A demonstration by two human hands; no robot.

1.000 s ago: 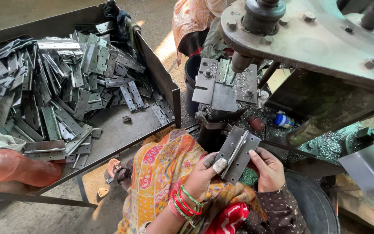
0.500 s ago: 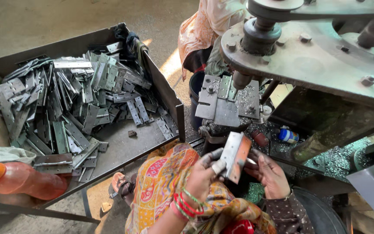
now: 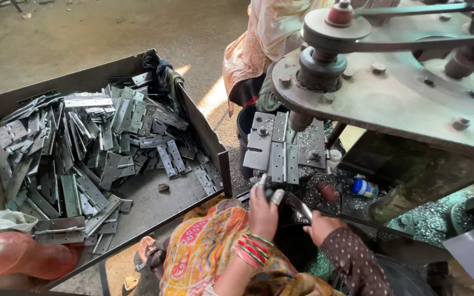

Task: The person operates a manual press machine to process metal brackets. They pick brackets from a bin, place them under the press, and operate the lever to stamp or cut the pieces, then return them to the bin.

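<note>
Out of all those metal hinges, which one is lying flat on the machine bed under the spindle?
The opened hinge on the machine bed, just beyond the left hand; the others lie heaped in the metal tray.

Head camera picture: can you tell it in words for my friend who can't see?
A person's left hand and right hand grip a flat metal hinge edge-on, just below a machine plate where another hinge lies. To the left, a big metal tray is heaped with grey hinges, and an orange bottle lies near its corner.
</note>
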